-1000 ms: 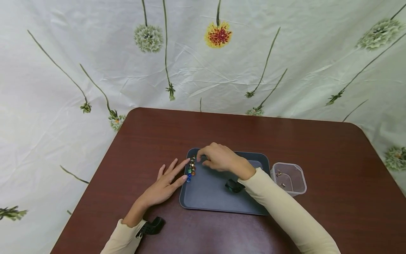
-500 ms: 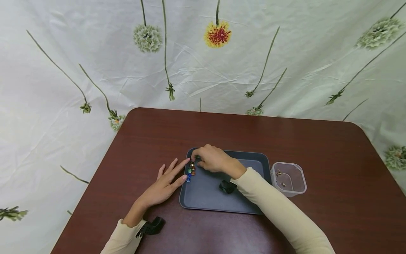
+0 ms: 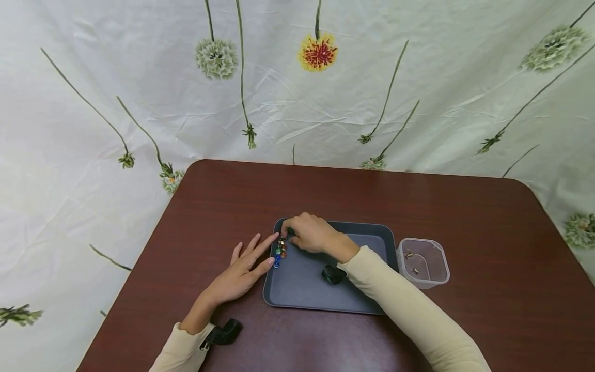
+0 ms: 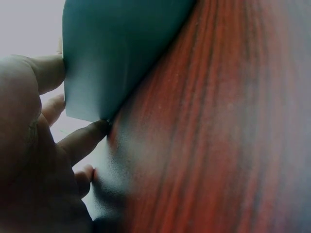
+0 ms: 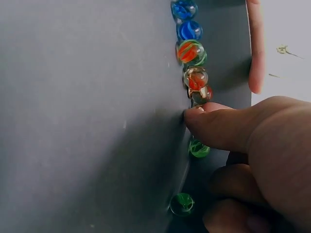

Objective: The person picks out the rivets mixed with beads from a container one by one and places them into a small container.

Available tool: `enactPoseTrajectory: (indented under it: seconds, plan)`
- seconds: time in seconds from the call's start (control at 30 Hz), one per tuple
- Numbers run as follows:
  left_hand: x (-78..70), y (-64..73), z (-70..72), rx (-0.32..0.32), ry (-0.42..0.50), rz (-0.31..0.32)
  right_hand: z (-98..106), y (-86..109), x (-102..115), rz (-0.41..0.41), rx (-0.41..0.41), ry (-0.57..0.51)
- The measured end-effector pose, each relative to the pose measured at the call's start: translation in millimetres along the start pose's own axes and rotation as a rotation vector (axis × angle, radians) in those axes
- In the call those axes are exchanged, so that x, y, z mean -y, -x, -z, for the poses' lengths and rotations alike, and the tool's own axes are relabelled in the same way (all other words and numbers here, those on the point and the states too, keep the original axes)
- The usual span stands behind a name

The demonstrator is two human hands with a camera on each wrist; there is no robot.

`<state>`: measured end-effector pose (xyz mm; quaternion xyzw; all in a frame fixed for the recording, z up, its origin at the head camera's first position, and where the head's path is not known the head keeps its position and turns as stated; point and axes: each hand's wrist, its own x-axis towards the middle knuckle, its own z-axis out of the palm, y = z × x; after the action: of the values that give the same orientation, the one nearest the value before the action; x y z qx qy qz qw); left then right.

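Several glass marbles (image 5: 189, 30), blue, orange and green, line the left side of a dark grey tray (image 3: 307, 289). My right hand (image 3: 313, 232) is over the tray's far left corner. In the right wrist view its thumb and forefinger pinch a small gold-coloured piece (image 5: 200, 109), mostly hidden by the fingertips, beside the marble row. Another gold-coloured bit (image 5: 197, 91) shows at the marbles just above. Two green marbles (image 5: 199, 148) lie past the thumb. My left hand (image 3: 239, 274) is spread at the tray's left rim, fingers straight, fingertips against the edge.
A clear plastic box (image 3: 429, 261) stands against the tray's right side, with small gold-coloured pieces (image 3: 409, 254) inside. The brown table (image 3: 502, 268) extends around the tray, and a flowered white cloth (image 3: 279, 77) hangs behind it.
My right hand has moved left to the marble row, then stayed nearly still over the last half second. My left hand has kept its place at the tray rim.
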<state>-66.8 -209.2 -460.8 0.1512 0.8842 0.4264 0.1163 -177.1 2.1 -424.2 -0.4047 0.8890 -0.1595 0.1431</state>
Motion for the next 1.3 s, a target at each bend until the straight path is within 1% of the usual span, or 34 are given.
enactPoseTrajectory:
  seconds: [0.2,0.33,0.43,0.57,0.73,1.03,1.3]
  plan:
    - [-0.8,0.6,-0.5,-0.003,0.006,0.002,-2.3,-1.6,-1.3,0.016,-0.014,-0.006]
    - [-1.1,-0.1,-1.3,0.005,0.004,-0.001,-0.9,1.3,-1.3,0.013,-0.015,-0.001]
    - [-0.9,-0.2,-0.6,0.0,0.0,-0.006,1.8,4.2,-0.6,0.0,-0.034,-0.006]
    - [-0.9,-0.3,1.0,-0.015,-0.002,-0.011,3.3,4.8,-0.1,-0.038,-0.076,0.001]
    - [-0.5,0.1,0.6,-0.005,0.001,-0.001,-0.6,2.7,0.3,-0.078,-0.069,0.022]
    - [-1.3,0.5,0.3,-0.006,0.004,0.001,-3.8,-0.6,2.9,-0.089,-0.105,0.031]
    - [-0.5,-0.5,-0.7,-0.003,0.004,0.0,-5.9,-2.0,4.4,-0.091,-0.1,0.059]
